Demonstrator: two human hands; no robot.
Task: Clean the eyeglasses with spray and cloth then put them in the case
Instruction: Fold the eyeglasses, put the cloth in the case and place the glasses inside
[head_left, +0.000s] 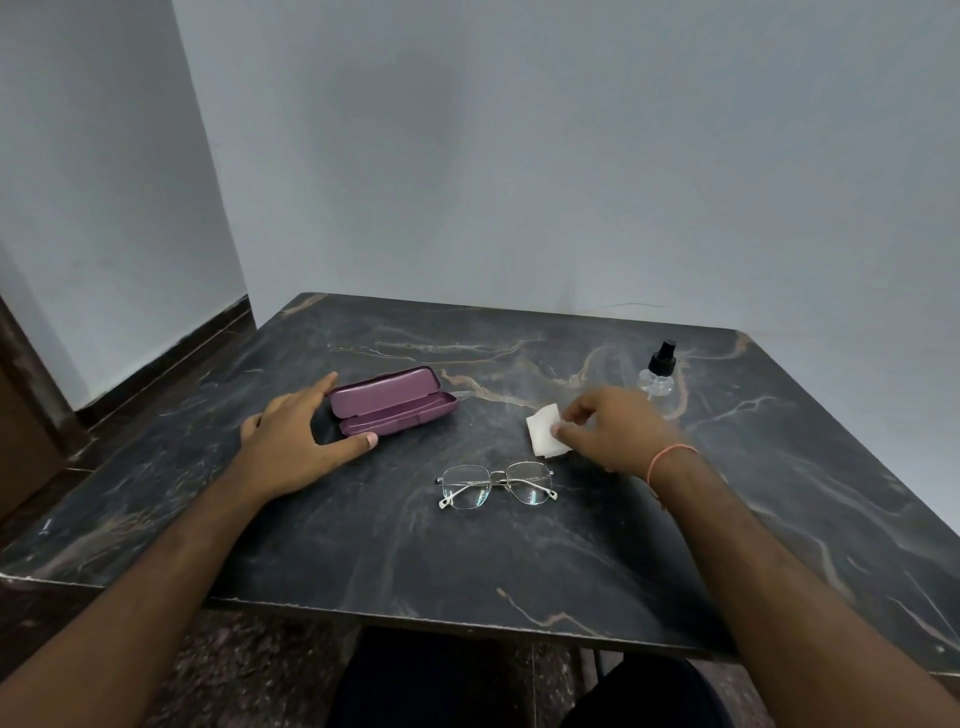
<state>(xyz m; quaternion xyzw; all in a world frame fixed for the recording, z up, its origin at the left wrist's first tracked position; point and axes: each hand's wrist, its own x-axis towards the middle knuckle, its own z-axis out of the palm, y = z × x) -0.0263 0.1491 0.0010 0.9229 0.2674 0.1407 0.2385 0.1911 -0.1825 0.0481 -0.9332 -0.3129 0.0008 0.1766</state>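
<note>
Dark marbled table (395, 551): open purple case (393, 401) left-centre, white cloth (544, 431) & glasses (497, 484) mid, spray bottle (658, 375) nr far-right corner.

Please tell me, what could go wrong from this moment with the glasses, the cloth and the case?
1. The glasses lie folded, apparently on their lenses; sliding them on the stone table may scratch them.
2. The right hand only pinches the cloth at its edge, so it may slip.
3. The left hand touches the open case and could push it away.
</note>
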